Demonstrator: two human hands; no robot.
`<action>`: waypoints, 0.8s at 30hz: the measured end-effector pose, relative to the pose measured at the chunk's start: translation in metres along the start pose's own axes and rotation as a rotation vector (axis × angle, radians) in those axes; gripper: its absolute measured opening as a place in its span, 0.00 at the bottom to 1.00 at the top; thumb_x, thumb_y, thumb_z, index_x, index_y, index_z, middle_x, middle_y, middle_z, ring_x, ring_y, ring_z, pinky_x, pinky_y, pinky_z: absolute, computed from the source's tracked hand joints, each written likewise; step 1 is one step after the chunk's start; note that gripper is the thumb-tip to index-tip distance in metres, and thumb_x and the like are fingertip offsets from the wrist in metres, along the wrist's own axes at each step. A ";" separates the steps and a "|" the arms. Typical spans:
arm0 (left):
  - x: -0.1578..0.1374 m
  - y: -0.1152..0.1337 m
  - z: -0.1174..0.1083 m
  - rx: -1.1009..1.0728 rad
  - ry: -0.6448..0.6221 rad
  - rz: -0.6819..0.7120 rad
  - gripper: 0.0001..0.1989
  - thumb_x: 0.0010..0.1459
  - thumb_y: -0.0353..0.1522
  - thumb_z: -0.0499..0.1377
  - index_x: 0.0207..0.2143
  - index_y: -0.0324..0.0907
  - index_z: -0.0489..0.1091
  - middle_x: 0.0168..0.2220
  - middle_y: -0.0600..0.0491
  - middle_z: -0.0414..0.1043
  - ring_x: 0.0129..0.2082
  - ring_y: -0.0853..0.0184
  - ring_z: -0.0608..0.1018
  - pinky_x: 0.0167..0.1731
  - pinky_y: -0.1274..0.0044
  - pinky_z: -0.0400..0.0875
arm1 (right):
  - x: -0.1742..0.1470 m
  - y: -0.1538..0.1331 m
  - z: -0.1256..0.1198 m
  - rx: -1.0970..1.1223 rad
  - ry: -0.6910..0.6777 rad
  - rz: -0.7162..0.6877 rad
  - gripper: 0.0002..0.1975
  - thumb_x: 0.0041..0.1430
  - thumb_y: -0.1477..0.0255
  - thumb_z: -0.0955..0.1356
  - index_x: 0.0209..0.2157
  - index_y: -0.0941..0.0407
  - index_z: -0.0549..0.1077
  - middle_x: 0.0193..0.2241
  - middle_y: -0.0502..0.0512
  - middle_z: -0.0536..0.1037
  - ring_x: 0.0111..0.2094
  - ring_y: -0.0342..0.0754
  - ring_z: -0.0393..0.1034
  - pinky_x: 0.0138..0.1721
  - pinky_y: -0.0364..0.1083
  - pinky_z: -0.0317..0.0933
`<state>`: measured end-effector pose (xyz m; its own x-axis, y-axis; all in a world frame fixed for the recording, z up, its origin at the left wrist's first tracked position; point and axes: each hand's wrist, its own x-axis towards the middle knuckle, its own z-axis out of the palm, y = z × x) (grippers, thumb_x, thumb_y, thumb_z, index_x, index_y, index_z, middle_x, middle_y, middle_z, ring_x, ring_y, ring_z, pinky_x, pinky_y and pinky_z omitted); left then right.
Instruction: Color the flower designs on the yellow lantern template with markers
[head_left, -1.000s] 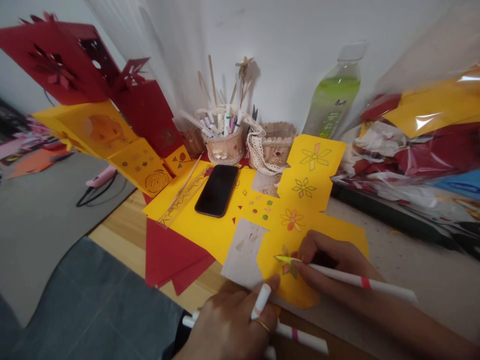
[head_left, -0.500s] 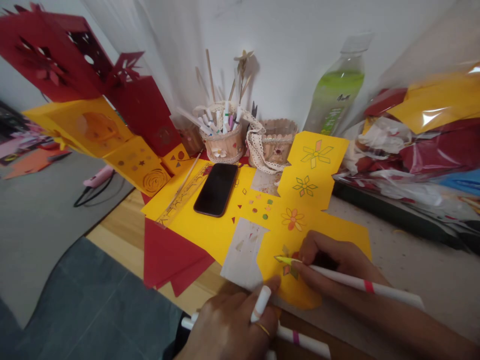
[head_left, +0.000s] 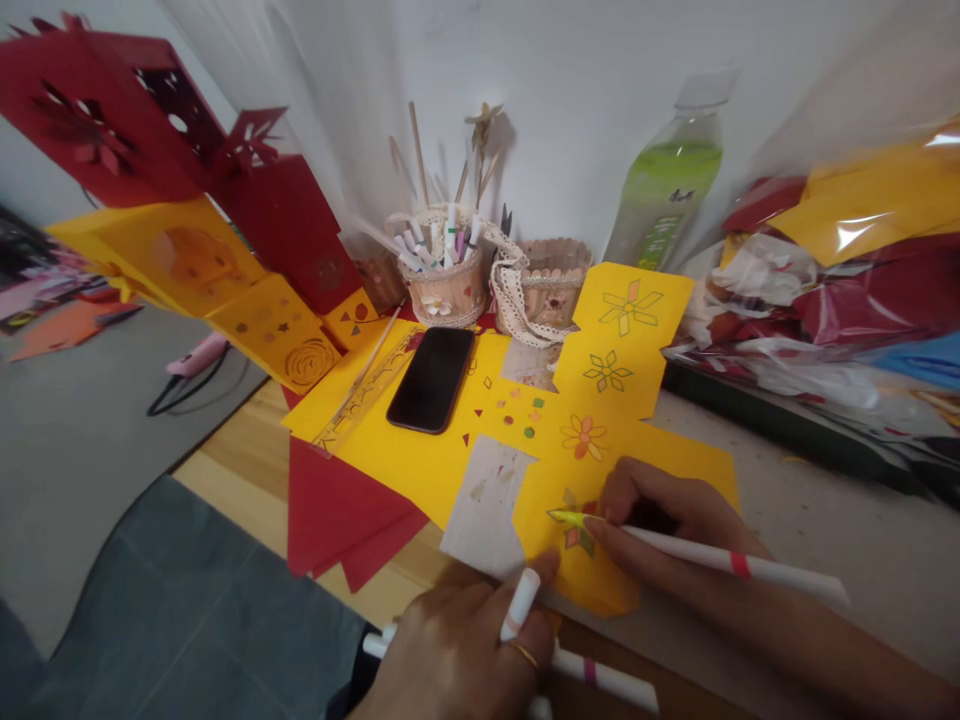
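Right hand (head_left: 688, 508) grips one marker (head_left: 701, 555) by four flowers (head_left: 583, 438), left hand (head_left: 465, 640) one white tube (head_left: 519, 605)

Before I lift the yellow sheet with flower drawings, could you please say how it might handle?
The yellow sheet looks thin, so it is probably light and bendy. Its notched edges might crease. The left hand appears to touch it, so it may resist sliding.

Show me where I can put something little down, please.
Mostly bare grey board lies between the yellow card, right hand and dark green edge. The grey mat in front of the pink tool looks free too. It's crowded around the phone, baskets and left hand.
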<state>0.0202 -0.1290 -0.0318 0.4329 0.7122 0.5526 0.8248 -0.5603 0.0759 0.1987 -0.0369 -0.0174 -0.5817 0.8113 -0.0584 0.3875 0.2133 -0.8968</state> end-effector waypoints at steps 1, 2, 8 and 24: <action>0.000 0.000 0.000 0.007 -0.001 -0.012 0.21 0.61 0.26 0.42 0.21 0.40 0.68 0.28 0.53 0.76 0.15 0.75 0.71 0.15 0.84 0.68 | 0.000 0.001 0.000 0.000 -0.010 -0.002 0.11 0.55 0.68 0.64 0.21 0.55 0.60 0.19 0.47 0.66 0.20 0.40 0.57 0.19 0.39 0.52; 0.000 0.001 0.000 0.016 0.004 -0.016 0.21 0.61 0.26 0.42 0.21 0.40 0.68 0.27 0.54 0.76 0.15 0.75 0.71 0.14 0.85 0.67 | 0.000 0.003 0.000 -0.003 -0.017 -0.005 0.11 0.55 0.68 0.64 0.21 0.55 0.61 0.19 0.48 0.67 0.20 0.40 0.57 0.19 0.39 0.52; 0.000 -0.001 -0.002 0.018 -0.009 0.021 0.19 0.61 0.25 0.43 0.23 0.40 0.69 0.33 0.54 0.77 0.15 0.76 0.71 0.15 0.85 0.67 | 0.001 0.005 0.001 -0.007 -0.027 -0.008 0.11 0.55 0.69 0.64 0.21 0.55 0.60 0.19 0.48 0.67 0.21 0.41 0.58 0.20 0.40 0.53; -0.002 -0.002 -0.002 0.004 -0.057 0.026 0.19 0.61 0.27 0.42 0.25 0.40 0.70 0.34 0.52 0.77 0.16 0.74 0.73 0.15 0.83 0.69 | 0.001 0.002 0.001 -0.005 -0.001 -0.011 0.10 0.53 0.71 0.64 0.20 0.55 0.59 0.18 0.47 0.65 0.20 0.40 0.57 0.19 0.39 0.52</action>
<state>0.0166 -0.1302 -0.0316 0.4747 0.7203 0.5059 0.8142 -0.5777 0.0586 0.1981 -0.0362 -0.0199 -0.5865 0.8084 -0.0493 0.3846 0.2244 -0.8954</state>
